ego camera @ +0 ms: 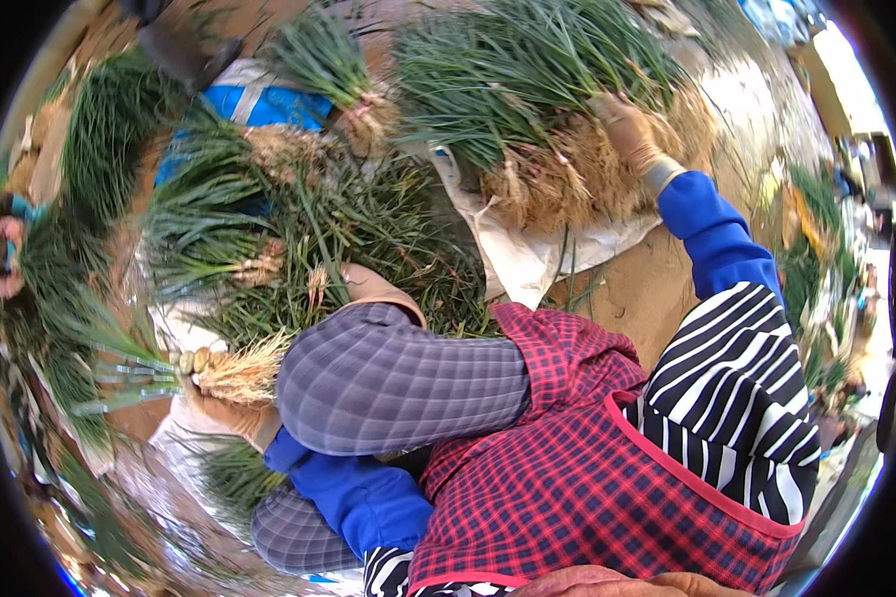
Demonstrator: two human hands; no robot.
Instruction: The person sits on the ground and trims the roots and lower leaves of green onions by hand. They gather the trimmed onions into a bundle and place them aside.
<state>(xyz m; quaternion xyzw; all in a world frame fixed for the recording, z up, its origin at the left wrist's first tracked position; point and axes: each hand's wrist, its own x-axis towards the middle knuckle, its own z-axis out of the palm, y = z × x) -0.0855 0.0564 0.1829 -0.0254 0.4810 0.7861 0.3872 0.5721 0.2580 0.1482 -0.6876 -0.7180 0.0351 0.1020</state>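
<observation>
My left hand [228,407], in a tan glove, is closed around a small bunch of green onions [243,369] beside my knee, the pale roots towards me and the leaves pointing away to the left. My right hand [631,134], gloved too, reaches into a large heap of green onions [537,97] at the upper right. Its fingertips are hidden among stems and leaves, so its grip is unclear. The heap's tan roots face me and rest on a white sheet [523,257]. Smaller bunches [265,257] lie left of centre, with one more [369,116] above.
Loose leaf trimmings [388,231] cover the ground before my knee [396,380]. Blue and white sacking [269,104] lies under some bunches. A long row of green onions [108,142] runs along the left. Another person's foot [213,63] is at the upper left.
</observation>
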